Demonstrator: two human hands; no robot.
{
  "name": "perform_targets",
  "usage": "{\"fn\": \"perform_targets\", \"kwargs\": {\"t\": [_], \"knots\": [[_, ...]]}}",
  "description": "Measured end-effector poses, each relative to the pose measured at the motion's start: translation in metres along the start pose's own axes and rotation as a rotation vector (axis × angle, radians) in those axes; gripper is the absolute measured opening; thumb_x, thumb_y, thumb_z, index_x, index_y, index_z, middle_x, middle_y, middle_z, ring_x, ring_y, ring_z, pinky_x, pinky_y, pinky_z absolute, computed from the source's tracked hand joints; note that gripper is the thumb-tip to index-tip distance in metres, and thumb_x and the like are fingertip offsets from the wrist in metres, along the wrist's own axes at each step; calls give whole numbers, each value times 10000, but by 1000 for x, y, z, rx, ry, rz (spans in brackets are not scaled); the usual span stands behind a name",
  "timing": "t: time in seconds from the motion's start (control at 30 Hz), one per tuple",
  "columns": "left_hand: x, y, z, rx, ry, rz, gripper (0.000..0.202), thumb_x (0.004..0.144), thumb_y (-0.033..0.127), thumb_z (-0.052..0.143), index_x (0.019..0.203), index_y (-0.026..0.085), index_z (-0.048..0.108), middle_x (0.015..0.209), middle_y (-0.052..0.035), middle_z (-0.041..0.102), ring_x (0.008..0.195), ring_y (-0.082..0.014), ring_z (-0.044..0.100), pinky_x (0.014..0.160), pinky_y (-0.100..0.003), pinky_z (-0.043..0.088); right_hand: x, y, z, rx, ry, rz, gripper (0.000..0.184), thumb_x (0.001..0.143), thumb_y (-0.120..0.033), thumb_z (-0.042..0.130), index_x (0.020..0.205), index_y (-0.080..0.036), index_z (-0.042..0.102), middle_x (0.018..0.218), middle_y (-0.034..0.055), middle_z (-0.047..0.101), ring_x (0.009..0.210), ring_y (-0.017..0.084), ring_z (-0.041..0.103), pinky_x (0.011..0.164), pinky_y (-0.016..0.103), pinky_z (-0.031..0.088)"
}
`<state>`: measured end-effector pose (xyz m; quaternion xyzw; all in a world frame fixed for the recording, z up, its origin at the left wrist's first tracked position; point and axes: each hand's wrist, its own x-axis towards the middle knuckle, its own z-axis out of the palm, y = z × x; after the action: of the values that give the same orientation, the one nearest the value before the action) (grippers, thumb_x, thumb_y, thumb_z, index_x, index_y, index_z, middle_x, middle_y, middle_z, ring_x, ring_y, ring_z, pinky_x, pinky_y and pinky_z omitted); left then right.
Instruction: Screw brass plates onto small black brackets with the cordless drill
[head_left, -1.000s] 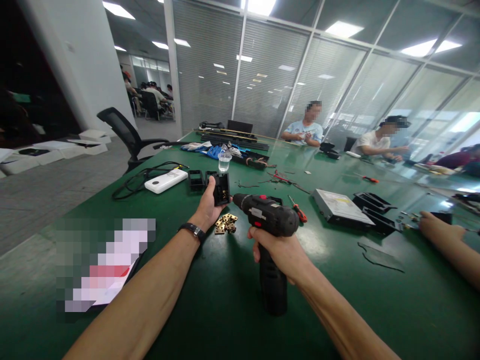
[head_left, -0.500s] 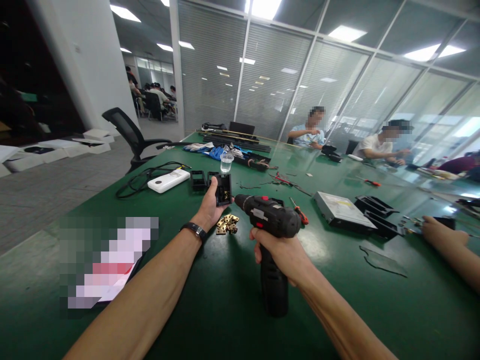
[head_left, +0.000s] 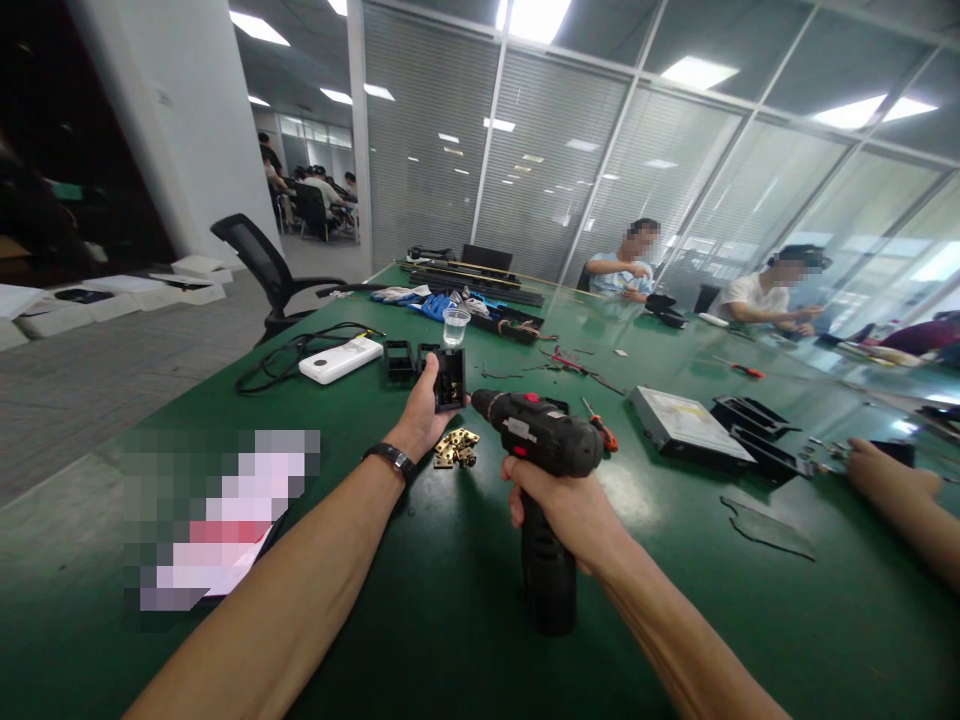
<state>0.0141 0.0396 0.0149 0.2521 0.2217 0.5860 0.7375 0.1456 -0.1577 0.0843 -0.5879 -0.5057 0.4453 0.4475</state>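
My left hand grips a small black plastic box, its open side facing me, with brass-coloured bits inside. A black cordless drill with red buttons is in my right hand, fingers wrapped round its handle. The drill's chuck points left toward the box and sits close to its right edge; I cannot tell whether a bit touches it. Below the box lies a pile of brass-coloured metal pieces. Two more black plastic frames, one of them in plain view, stand just behind my left hand.
A white power bank with a black cable lies left. Behind are a plastic cup and blue gloves. To the right are a screwdriver, a metal drive and a co-worker's hand. Two people sit across the table.
The view has shifted very slightly. Both hands, the black box and the drill keep practically the same positions relative to each other.
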Motion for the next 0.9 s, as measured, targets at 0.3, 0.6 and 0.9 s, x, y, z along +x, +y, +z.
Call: {"fn": "perform_targets", "kwargs": {"t": [0.3, 0.6, 0.9], "knots": [[2, -1, -3, -9, -20, -10, 466, 925, 588, 652, 1110, 164, 703, 1027, -115, 751, 850, -207, 711, 811, -372, 598, -2, -2, -1, 3, -12, 20, 127, 795, -325, 634, 839, -207, 619, 491, -22, 634, 468, 153, 549, 519, 272, 415], [3, -2, -5, -6, -33, -20, 483, 908, 603, 666, 1119, 170, 704, 990, -108, 747, 823, -194, 699, 787, -338, 581, 0, 1, -2, -19, 4, 41, 165, 811, -358, 648, 744, -208, 667, 497, -2, 628, 482, 167, 545, 533, 297, 433], [4, -3, -6, -13, -44, -7, 485, 906, 600, 673, 1125, 169, 697, 984, -99, 740, 805, -178, 685, 794, -332, 579, -1, 1, -2, -62, 29, 45, 182, 797, -368, 652, 705, -211, 652, 493, 0, 622, 458, 159, 524, 505, 290, 417]]}}
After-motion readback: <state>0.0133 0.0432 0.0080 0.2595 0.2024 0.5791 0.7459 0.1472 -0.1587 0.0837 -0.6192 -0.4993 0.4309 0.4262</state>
